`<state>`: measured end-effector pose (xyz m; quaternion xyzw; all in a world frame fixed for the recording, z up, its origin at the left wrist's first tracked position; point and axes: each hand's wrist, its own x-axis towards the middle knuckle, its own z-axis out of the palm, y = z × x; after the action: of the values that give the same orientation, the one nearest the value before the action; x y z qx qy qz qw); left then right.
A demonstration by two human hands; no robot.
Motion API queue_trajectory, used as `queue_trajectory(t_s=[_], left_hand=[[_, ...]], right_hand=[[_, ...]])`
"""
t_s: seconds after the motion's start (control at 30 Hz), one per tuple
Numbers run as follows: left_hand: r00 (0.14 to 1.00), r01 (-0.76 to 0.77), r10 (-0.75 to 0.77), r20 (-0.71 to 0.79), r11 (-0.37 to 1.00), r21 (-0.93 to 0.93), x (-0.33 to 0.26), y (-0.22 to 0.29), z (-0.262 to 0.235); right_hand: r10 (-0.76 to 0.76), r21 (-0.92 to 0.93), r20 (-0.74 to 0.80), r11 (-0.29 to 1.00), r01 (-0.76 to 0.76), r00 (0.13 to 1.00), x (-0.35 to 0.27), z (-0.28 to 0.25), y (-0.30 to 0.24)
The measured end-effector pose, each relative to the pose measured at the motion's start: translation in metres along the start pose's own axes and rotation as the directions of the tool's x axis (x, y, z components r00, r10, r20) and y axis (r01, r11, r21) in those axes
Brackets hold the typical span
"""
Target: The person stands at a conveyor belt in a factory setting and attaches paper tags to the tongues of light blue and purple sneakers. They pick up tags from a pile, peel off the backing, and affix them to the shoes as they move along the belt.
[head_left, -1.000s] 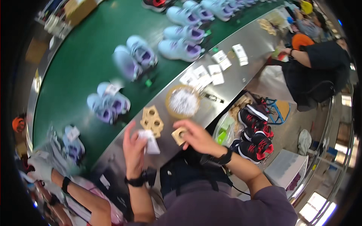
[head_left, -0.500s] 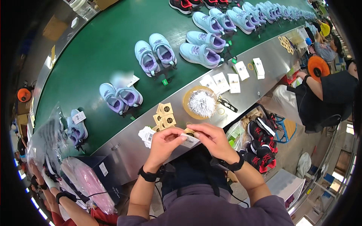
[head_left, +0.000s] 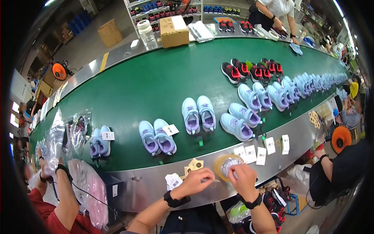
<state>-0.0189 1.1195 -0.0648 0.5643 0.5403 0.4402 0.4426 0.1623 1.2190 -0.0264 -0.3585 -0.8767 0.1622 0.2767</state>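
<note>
Steel counter (head_left: 150,184), tan bowl (head_left: 217,167) of white strands (head_left: 229,163), right hand (head_left: 244,179) close

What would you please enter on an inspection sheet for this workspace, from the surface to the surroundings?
Surface: steel ledge beside a green belt that carries light-blue shoes.
Work items: pile of white tags, tan cards next to it, round tray of white strands.
Clutter: clear plastic bags and black-and-red shoes below the ledge.
Left hand: fingertips pinch a thin piece, kind unclear.
Right hand: fingers at the tray; grip unclear.
Cables: thin black cord near a co-worker's forearm at left.
Surroundings: person in dark clothing at right, orange fan at far left.
</note>
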Motion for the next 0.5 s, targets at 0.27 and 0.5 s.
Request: queue_trajectory(t_s=[0.27, 0.5], left_hand=[[0.985, -0.15, 0.16, 0.059, 0.978, -0.143, 0.045, 0.005, 0.042], [0.996, -0.01, 0.016, 0.088, 0.998, -0.068, 0.054, -0.005, 0.068]], right_hand=[[0.082, 0.184, -0.074, 0.981, -0.067, 0.994, 0.003, -0.032, 0.002], [0.567, 0.759, -0.332, 0.635, -0.143, 0.754, -0.005, -0.057, 0.002]])
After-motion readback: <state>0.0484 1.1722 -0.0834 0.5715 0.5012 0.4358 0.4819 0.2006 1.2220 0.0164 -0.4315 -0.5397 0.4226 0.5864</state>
